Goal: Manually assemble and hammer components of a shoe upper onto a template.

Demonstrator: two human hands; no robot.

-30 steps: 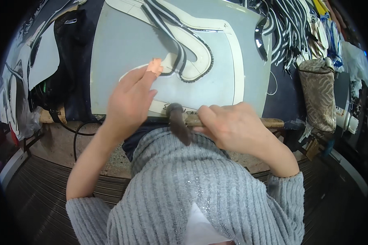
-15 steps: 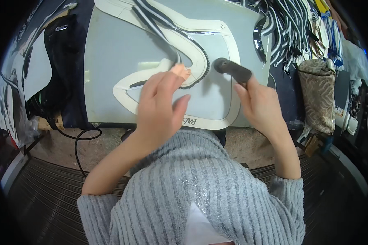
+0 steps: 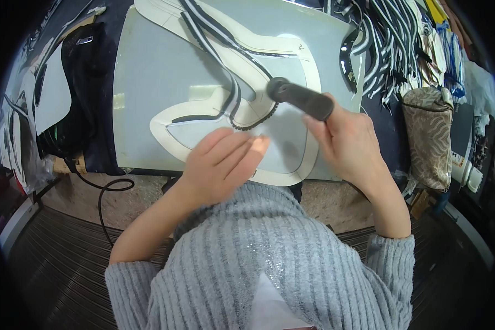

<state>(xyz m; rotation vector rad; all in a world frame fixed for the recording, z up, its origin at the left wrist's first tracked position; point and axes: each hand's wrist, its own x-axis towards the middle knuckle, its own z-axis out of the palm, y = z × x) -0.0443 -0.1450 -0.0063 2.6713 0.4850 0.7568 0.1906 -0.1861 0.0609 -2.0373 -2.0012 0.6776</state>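
A cream-white cut-out piece [image 3: 309, 65] with a curved inner strip lies on the pale grey work board [image 3: 148, 66]. Dark, finely notched trim edges the bend of that strip. From the bend, a loose black-and-grey trim strip [image 3: 213, 55] runs up and away. My right hand [image 3: 349, 140] grips a dark hammer [image 3: 302, 100], whose round end is over or against the trimmed bend; contact I cannot tell. Below the bend, my left hand [image 3: 220, 165] rests near the piece with fingers stretched out side by side, apparently holding nothing.
Bundled grey, black and white strips [image 3: 388, 47] lie at the far right, with a patterned zip pouch [image 3: 428, 137] nearer. On the left are a black cloth item [image 3: 85, 71] and a white panel [image 3: 54, 96]. A black cable [image 3: 102, 203] hangs off the table's front edge.
My left hand has come off the trim strip and moved toward me. The hammer has shifted left to the trimmed bend. The loose strip now lies beside the bend.
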